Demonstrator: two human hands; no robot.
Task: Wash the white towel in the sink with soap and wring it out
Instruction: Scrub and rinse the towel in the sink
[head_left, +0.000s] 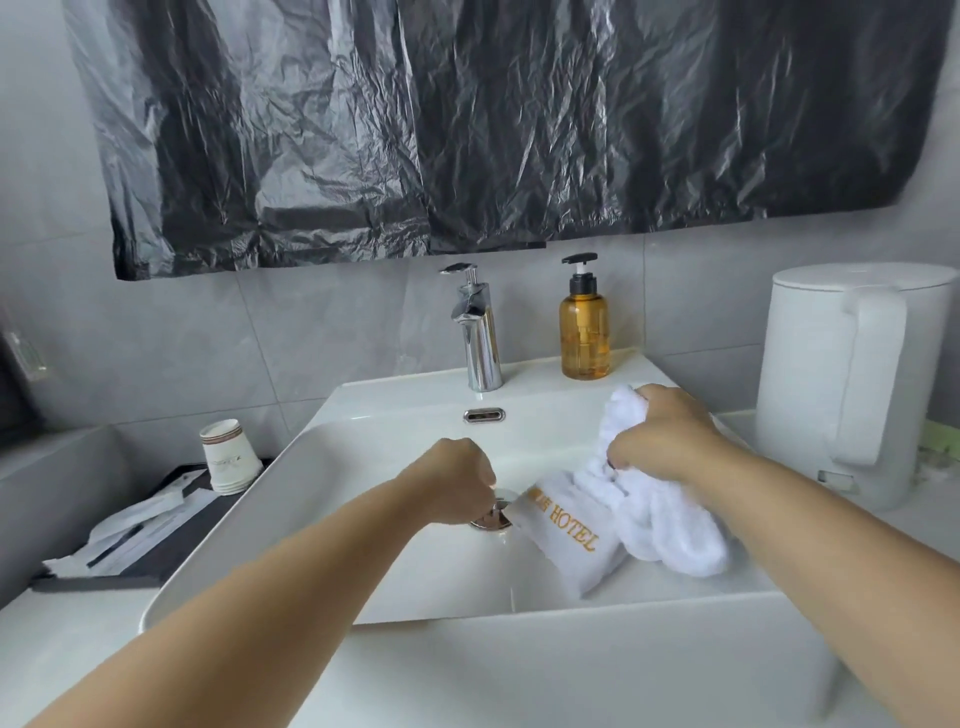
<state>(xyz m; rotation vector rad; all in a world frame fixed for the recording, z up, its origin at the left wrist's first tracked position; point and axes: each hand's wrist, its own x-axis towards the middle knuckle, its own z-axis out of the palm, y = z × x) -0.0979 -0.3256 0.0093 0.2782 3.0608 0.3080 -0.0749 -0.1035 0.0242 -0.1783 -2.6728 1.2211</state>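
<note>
The right hand (670, 436) grips the bunched white towel (649, 514). Well apart, the left hand (452, 480) pinches the drain stopper (493, 517) just beneath its fingers

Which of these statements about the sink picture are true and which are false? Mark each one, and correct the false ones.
1. The right hand grips the white towel. True.
2. The towel lies on the counter beside the paper cups. False: it hangs over the right side of the sink, with its lettered end down in the basin.
3. The left hand is at the drain plug in the bottom of the basin. True.
4. The amber soap bottle stands left of the tap. False: it stands right of the tap.
5. A white kettle stands to the right of the sink. True.
</note>
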